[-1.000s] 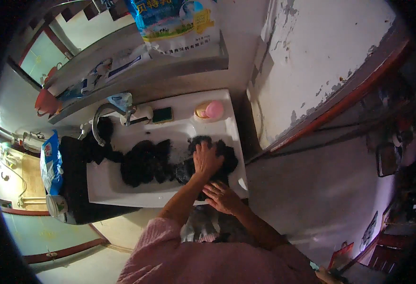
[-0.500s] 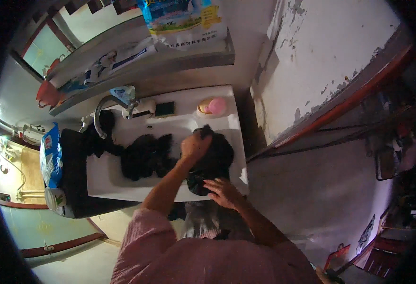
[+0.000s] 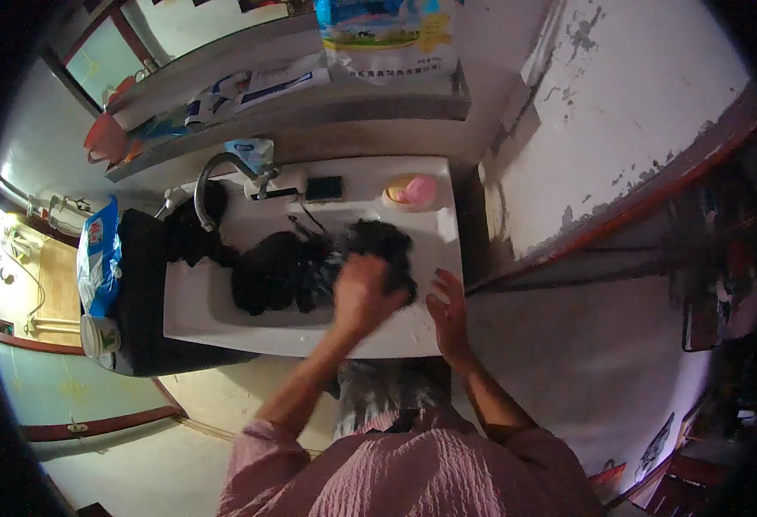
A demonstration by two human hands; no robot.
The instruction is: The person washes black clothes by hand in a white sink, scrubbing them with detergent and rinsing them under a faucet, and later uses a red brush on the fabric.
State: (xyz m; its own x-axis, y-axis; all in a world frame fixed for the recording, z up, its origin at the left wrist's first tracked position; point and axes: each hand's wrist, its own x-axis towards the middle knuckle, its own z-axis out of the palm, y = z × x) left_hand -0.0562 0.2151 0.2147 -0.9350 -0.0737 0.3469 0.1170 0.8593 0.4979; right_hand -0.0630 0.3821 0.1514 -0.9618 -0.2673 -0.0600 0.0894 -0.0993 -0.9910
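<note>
A bundle of wet-looking black cloth (image 3: 383, 241) lies bunched on the right part of the white sink (image 3: 395, 345). My left hand (image 3: 363, 293) is on the near side of this bundle; motion smears its fingers, so their grip does not show. To the right of the cloth, over the sink's right rim, my right hand (image 3: 449, 314) is open and holds nothing, fingers apart. More black cloth (image 3: 275, 271) fills the basin's left half, close to the bundle. A further dark cloth (image 3: 197, 228) hangs over the sink's left end.
A curved faucet (image 3: 206, 194) arches over the sink's back left. Along the back rim sit a dark green sponge (image 3: 324, 188) and a pink item in a soap dish (image 3: 413, 191). Above runs a shelf (image 3: 378, 110) with a large bag (image 3: 391, 43). A blue-white packet (image 3: 100, 258) stands left.
My left hand has pushed the bundle back from the sink's front edge and bunched it up. My right hand has come off the cloth and moved right. The view has shifted slightly.
</note>
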